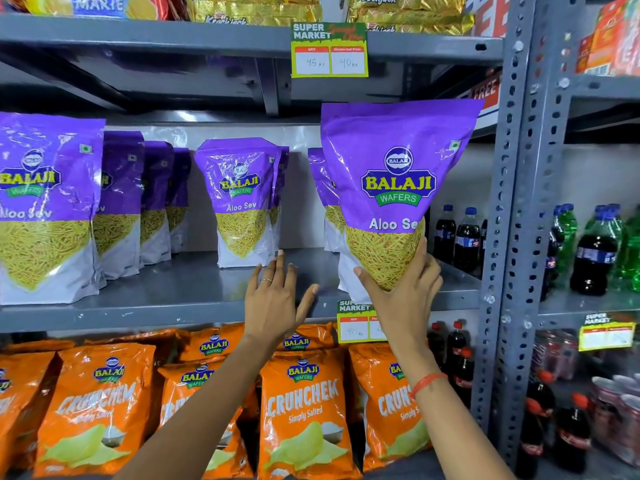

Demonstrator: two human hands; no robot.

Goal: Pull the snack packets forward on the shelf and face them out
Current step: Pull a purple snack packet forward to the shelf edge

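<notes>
Purple Balaji Aloo Sev packets stand on the grey middle shelf [194, 292]. My right hand [403, 289] grips the bottom of the front right packet [398, 188], which stands upright at the shelf's front edge, label facing out. Another packet [323, 199] stands behind it. My left hand [277, 303] hovers open above the shelf edge, fingers spread, just in front of the middle packet [242, 202], which sits further back. At the left, a front packet [45, 206] faces out with a row [138, 199] lined up behind it.
Orange Crunchem packets [304, 410] fill the shelf below. Price tags hang on the upper shelf edge [329, 50] and the middle shelf edge [356, 323]. A perforated steel upright [512, 202] bounds the bay on the right, with soda bottles [592, 251] beyond it.
</notes>
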